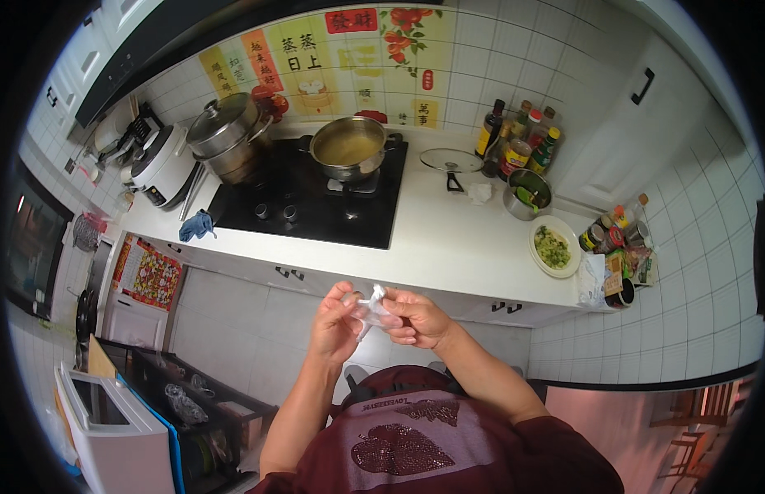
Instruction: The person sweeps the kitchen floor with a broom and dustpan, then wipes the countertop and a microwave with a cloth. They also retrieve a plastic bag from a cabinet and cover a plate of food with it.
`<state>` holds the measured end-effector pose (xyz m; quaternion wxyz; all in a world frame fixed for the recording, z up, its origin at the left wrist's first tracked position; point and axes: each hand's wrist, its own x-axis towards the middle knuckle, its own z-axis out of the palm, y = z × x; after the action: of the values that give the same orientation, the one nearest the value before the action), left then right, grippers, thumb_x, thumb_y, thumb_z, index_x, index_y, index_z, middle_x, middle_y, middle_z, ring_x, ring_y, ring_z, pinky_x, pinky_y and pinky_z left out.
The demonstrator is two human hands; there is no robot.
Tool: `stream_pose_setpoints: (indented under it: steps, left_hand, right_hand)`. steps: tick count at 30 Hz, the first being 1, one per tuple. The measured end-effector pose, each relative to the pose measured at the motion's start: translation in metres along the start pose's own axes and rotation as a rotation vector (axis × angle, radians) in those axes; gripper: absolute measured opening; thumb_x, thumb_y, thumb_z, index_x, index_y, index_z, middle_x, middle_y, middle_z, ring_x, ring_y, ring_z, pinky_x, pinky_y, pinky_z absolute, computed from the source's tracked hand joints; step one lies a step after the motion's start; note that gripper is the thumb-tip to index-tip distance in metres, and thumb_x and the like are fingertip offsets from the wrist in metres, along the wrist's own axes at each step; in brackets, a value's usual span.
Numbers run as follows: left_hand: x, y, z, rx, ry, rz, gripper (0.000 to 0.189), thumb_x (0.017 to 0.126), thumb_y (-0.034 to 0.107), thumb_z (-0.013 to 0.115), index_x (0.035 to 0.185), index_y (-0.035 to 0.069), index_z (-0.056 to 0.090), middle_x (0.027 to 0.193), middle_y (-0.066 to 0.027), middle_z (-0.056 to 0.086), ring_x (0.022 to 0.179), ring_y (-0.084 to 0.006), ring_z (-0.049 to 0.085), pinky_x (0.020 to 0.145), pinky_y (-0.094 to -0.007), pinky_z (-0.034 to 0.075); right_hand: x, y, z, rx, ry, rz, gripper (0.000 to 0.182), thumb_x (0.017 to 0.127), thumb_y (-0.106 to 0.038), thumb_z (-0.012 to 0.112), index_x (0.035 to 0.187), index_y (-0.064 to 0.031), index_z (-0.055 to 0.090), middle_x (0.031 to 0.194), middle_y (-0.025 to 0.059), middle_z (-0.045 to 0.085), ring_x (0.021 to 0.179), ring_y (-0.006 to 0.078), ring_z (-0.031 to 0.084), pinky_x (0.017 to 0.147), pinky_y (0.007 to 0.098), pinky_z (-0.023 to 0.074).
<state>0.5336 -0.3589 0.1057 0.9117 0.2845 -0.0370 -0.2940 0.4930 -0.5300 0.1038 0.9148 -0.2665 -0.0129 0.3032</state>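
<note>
Both my hands are raised in front of my chest, short of the counter's front edge. My left hand (336, 324) and my right hand (416, 318) pinch a thin, whitish translucent plastic piece (373, 312) between their fingertips; it looks bunched, and whether it is a bag or a glove I cannot tell. Beyond them, on the black gas hob (308, 216), stands a steel pot (348, 148) with yellowish liquid. A stacked steel steamer (225, 139) with a glass lid is at its left. A plate of chopped greens (552, 250) sits on the counter at the right.
A glass lid (451, 162), a crumpled tissue (480, 192) and a steel pot with a green spoon (527, 194) are right of the hob, before several sauce bottles (518, 139). A blue cloth (197, 226) and a rice cooker (163, 170) lie left. A black shelf rack (197, 395) stands lower left.
</note>
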Motion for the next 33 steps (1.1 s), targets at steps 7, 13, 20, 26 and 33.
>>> stream_pose_setpoints:
  steps: [7, 13, 20, 26, 33]
  left_hand:
    - [0.007, -0.018, 0.008, 0.174, -0.021, -0.051, 0.014, 0.083, 0.011, 0.060, 0.095, 0.008, 0.053, 0.073, 0.0022, 0.050, 0.060, -0.0074, 0.046, 0.052, -0.0207, 0.038]
    - [0.005, -0.070, 0.017, 0.625, -0.255, -0.441, 0.016, 0.084, 0.020, 0.062, 0.089, 0.005, 0.061, 0.070, 0.0033, 0.054, 0.064, -0.0072, 0.047, 0.061, -0.0229, 0.039]
    - [0.025, -0.103, 0.042, 0.043, -0.230, -0.207, 0.015, 0.083, 0.020, 0.064, 0.075, 0.009, 0.058, 0.077, -0.0001, 0.052, 0.063, -0.0119, 0.046, 0.063, -0.0273, 0.038]
    - [0.053, -0.100, 0.050, 0.476, -0.563, -0.277, 0.022, 0.078, 0.020, 0.068, 0.069, 0.004, 0.055, 0.073, -0.0023, 0.049, 0.064, -0.0124, 0.045, 0.055, -0.0249, 0.036]
    - [0.103, -0.116, 0.107, 1.850, -1.381, -0.036, 0.025, 0.071, 0.024, 0.068, 0.071, 0.001, 0.057, 0.078, -0.0135, 0.056, 0.080, -0.0319, 0.056, 0.070, -0.0397, 0.047]
  right_hand:
    - [-0.043, 0.003, -0.056, -0.419, 0.173, -0.338, 0.013, 0.088, -0.021, 0.056, 0.086, -0.0078, 0.055, 0.057, -0.0050, 0.038, 0.046, 0.0051, 0.034, 0.044, 0.0231, 0.0338]
    - [-0.093, -0.015, -0.066, 0.281, -0.172, -0.463, 0.018, 0.085, -0.019, 0.060, 0.095, -0.0040, 0.059, 0.052, -0.0044, 0.044, 0.045, 0.0055, 0.036, 0.045, 0.0224, 0.0324]
    - [-0.186, -0.024, -0.110, -0.212, -0.175, -0.127, 0.022, 0.084, -0.016, 0.061, 0.101, -0.0022, 0.062, 0.050, -0.0046, 0.041, 0.042, 0.0054, 0.032, 0.041, 0.0201, 0.0252]
    - [-0.236, -0.039, -0.118, -0.543, 0.059, -0.435, 0.020, 0.082, -0.015, 0.063, 0.068, -0.0005, 0.063, 0.050, -0.0020, 0.044, 0.047, 0.0078, 0.039, 0.044, 0.0233, 0.0331]
    - [-0.268, -0.076, -0.053, -1.471, 0.599, 0.175, 0.037, 0.075, -0.038, 0.067, 0.063, -0.0031, 0.064, 0.061, 0.0082, 0.056, 0.057, 0.0174, 0.050, 0.054, 0.0314, 0.0404]
